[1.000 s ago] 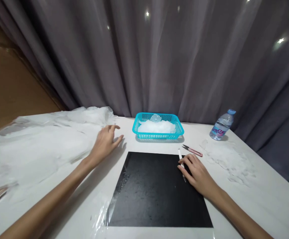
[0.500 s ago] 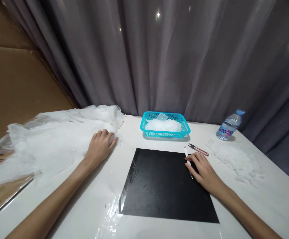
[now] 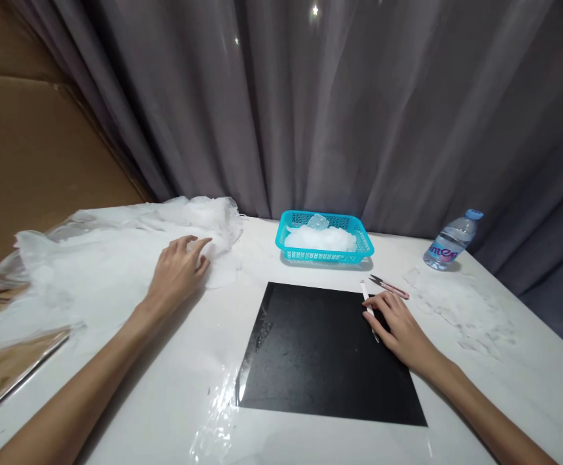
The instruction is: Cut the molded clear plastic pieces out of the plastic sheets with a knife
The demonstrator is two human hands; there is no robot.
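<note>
My left hand (image 3: 178, 270) is over the near right edge of a wide heap of thin white fluffy sheets (image 3: 101, 265). Its fingers are apart and slightly curled, and I see nothing in them. On the right, my right hand (image 3: 397, 326) rests at the upper right edge of a black square board (image 3: 320, 361). Thumb and fingers close on slim white tweezers (image 3: 364, 294), whose thin tip points toward me over the board. Just beyond that hand lie pink-handled thread snips (image 3: 390, 287).
A turquoise basket (image 3: 327, 256) behind the board holds white fluff and a small clear piece. A water bottle (image 3: 448, 242) stands at the right, beside scattered white scraps (image 3: 465, 310). Crinkled clear film (image 3: 216, 420) lies left of the board. Cardboard (image 3: 43, 142) and a grey curtain (image 3: 300, 116) border the table.
My left hand has shifted left along the white heap, and its fingers have spread and lifted. My right hand keeps its place with the tweezers. The view has tilted slightly.
</note>
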